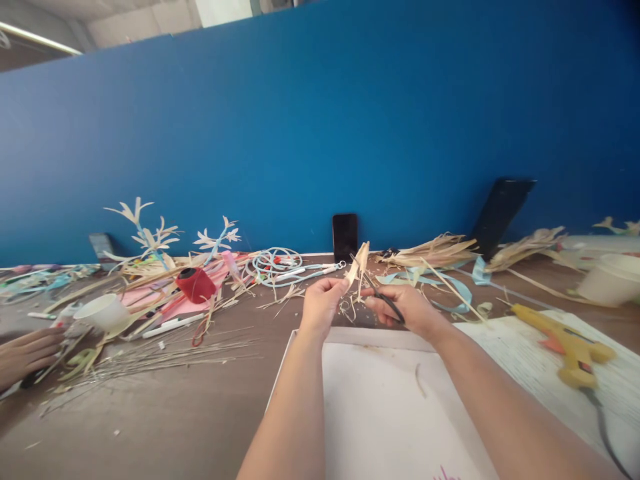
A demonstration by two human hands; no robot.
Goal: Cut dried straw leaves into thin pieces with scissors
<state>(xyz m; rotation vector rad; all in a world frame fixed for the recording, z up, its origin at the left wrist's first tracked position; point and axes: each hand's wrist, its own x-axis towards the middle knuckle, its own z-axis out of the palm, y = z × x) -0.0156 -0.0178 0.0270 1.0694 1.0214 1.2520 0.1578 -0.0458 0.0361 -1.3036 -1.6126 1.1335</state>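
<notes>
Pinching a dry leaf strip [361, 259], the left hand [320, 301] is closed; at its 3 o'clock the right hand [407, 308] grips scissors [387, 303].

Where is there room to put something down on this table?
The brown table is bare at the front left, between the thin sticks and the white board. The board's middle is bare too. It is crowded by the blue wall: red spool, cords, dried leaves. The glue gun takes the right.

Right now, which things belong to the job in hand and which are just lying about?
In use: left hand, dried leaf strip, right hand, scissors.
Lying about: glue gun, red spool, phone, white cup.
</notes>
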